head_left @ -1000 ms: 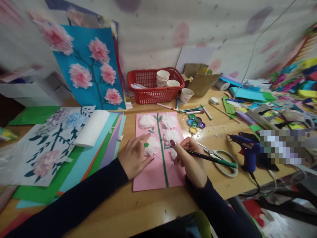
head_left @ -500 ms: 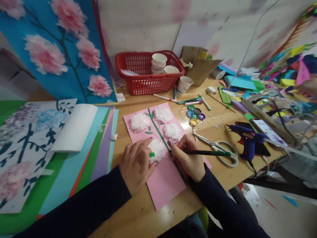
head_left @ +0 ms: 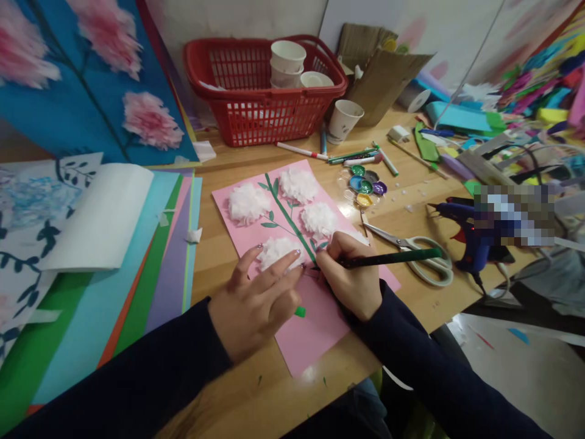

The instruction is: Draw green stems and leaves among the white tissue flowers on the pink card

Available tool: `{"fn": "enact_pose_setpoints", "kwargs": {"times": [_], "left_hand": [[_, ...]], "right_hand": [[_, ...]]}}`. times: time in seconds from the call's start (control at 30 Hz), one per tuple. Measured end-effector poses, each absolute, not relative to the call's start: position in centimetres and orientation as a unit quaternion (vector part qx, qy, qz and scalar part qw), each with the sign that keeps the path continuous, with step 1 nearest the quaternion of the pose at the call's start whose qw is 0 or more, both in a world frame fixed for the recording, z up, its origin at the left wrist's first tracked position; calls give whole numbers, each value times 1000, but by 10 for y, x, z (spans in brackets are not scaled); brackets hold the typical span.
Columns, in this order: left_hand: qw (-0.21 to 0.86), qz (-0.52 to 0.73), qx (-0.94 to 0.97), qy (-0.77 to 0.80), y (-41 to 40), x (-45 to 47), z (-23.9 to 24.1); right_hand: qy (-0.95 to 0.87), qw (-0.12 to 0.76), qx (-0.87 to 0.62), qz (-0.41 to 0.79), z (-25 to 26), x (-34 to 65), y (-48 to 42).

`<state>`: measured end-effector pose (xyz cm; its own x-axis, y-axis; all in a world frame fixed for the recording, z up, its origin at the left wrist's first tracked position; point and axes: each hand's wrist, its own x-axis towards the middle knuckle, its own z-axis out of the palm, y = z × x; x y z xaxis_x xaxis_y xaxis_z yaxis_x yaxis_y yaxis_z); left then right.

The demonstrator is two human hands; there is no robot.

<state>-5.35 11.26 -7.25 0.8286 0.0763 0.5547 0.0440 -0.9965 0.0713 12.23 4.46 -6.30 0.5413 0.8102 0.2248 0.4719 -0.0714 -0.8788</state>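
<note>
A pink paper sheet (head_left: 315,323) lies on the wooden table, bearing a green painted stem and several white tissue flowers (head_left: 247,201). My left hand (head_left: 256,302) rests flat on the sheet, fingers spread over the lowest white flower (head_left: 274,249). A small green scrap (head_left: 299,311) shows at its thumb side. My right hand (head_left: 351,274) is closed round a thin dark green paintbrush (head_left: 397,258), its tip down at the stem beside the flower.
A paint palette (head_left: 363,185), scissors (head_left: 415,253) and a blue glue gun (head_left: 466,244) lie to the right. Behind are markers, a paper cup (head_left: 343,120) and a red basket (head_left: 256,97) with cups. Stacked coloured paper (head_left: 137,274) fills the left.
The view has dropped and moved closer. My left hand shifted from pinching beside the flower to lying flat over it. The pink sheet sits more tilted. The right hand keeps the brush.
</note>
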Motion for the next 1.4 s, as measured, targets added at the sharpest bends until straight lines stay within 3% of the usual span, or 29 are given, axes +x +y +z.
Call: {"fn": "enact_pose_setpoints", "kwargs": {"times": [1.4], "left_hand": [[63, 268, 959, 68, 113, -53, -68]], "right_hand": [[-484, 490, -706, 167, -57, 120, 51]]}}
